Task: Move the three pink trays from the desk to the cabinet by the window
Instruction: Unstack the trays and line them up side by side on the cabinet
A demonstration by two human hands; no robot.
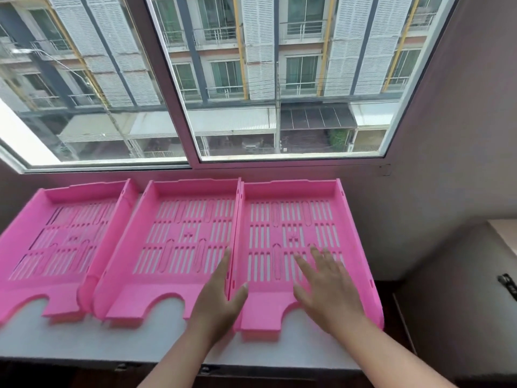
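Three pink slotted trays lie side by side on the white cabinet top (156, 343) under the window: the left tray (58, 233), the middle tray (179, 236) and the right tray (293, 219). My left hand (221, 295) straddles the wall where the middle and right trays meet, fingers on one side and thumb on the other. My right hand (324, 287) is spread flat, fingers apart, over the floor of the right tray, holding nothing.
A large sliding window (195, 79) rises directly behind the trays. A wall (447, 163) closes the right side. At the far right, a lower pale surface (503, 236) and a small dark object (507, 285) show.
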